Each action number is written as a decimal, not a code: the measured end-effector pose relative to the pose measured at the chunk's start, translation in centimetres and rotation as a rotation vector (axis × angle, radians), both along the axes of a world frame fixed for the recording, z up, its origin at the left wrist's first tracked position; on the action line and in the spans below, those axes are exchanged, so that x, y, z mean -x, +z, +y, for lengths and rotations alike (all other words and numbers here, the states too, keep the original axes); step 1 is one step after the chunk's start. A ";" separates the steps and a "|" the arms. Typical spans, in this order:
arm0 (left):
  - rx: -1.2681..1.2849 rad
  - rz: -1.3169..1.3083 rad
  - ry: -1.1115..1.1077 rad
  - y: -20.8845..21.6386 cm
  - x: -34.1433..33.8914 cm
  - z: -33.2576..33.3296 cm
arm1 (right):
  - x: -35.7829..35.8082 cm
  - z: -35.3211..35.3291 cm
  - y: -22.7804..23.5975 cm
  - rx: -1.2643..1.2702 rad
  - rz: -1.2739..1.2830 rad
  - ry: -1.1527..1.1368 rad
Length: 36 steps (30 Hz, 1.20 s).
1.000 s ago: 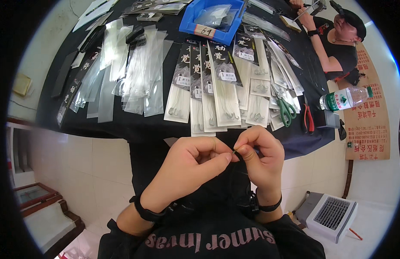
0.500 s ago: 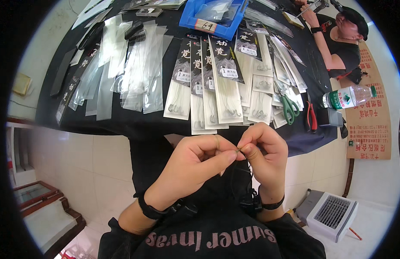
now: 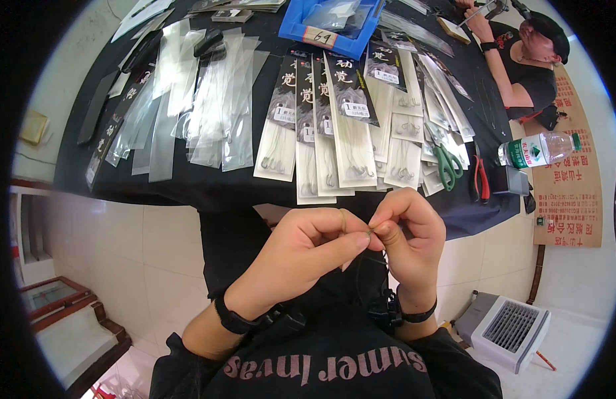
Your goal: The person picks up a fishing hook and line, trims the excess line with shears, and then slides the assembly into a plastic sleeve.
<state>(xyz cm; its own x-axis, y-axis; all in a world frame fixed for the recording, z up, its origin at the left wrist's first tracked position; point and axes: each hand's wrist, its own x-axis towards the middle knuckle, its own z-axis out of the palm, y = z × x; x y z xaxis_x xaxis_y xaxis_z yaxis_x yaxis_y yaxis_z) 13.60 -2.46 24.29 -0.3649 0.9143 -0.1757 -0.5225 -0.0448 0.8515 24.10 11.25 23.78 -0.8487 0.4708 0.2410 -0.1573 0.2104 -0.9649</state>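
Observation:
Just in front of the table edge, my left hand (image 3: 301,249) and my right hand (image 3: 412,243) meet with thumbs and forefingers pinched. Between the fingertips is a thin fishing line (image 3: 344,219), which loops over a finger of my left hand; anything smaller at the pinch is hidden. Beyond them on the table lie pale cards of fish hooks (image 3: 356,169) with black printed headers, overlapping side by side. Green-handled scissors (image 3: 447,169) and red-handled pliers (image 3: 481,179) rest to the right of the cards.
Clear plastic sleeves (image 3: 221,120) cover the table's left part. A blue bin (image 3: 351,43) of small bags stands behind the cards. At right are a water bottle (image 3: 540,150) and a small grey box (image 3: 510,181). Another person (image 3: 520,66) works at the far right.
Both hands keep their pinch and shift very slightly to the right. The view has moved a little; the things on the table lie as before.

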 end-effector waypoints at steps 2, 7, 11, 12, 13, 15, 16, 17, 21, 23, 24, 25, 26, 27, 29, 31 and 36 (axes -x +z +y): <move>0.032 -0.031 0.005 0.0 0.0 -0.1 | 0.0 0.0 0.0 -0.002 -0.003 -0.005; 0.013 0.015 0.028 -0.3 0.1 -0.2 | 0.1 0.0 0.1 -0.048 0.004 0.009; 0.044 0.036 0.024 -0.6 0.3 -0.4 | 0.0 0.3 0.4 -0.044 -0.017 0.035; 0.026 0.038 0.031 -0.7 0.3 -0.4 | -0.1 0.4 0.6 -0.046 -0.061 0.031; 0.033 0.056 0.049 -0.7 0.2 -0.4 | -0.2 0.5 0.6 -0.047 -0.105 0.027; 0.041 0.072 0.069 -0.7 0.1 -0.5 | -0.2 0.8 0.6 -0.046 -0.096 0.017; 0.040 0.100 0.092 -0.7 0.1 -0.5 | -0.2 1.0 0.5 -0.038 -0.072 0.001; 0.055 0.127 0.113 -0.7 0.0 -0.6 | -0.3 1.0 0.5 -0.044 -0.086 0.007; 0.053 0.207 0.157 -0.8 -0.4 -0.5 | -0.4 1.1 0.5 -0.131 -0.034 0.016; 0.050 0.234 0.189 -0.9 -0.5 -0.3 | -0.4 1.1 0.4 -0.160 -0.026 0.033; 0.028 0.233 0.195 -1.0 -0.6 -0.3 | -0.3 1.1 0.3 -0.161 -0.015 0.039; 0.027 0.281 0.216 -1.1 -0.6 -0.3 | -0.2 1.1 0.3 -0.163 -0.005 0.046; 0.036 0.330 0.235 -1.1 -0.7 -0.3 | -0.2 1.0 0.3 -0.163 -0.006 0.046; 0.026 0.328 0.238 -1.1 -0.6 -0.3 | -0.1 1.0 0.3 -0.196 -0.001 0.056; 0.053 0.434 0.246 -1.2 -0.6 -0.3 | -0.1 1.0 0.4 -0.229 0.002 0.067; 0.040 0.492 0.278 -1.2 -0.7 -0.2 | -0.1 0.8 0.6 -0.219 -0.041 0.049; -0.020 0.727 0.377 -1.5 -0.8 0.0 | -0.2 0.5 0.7 -0.178 -0.039 0.067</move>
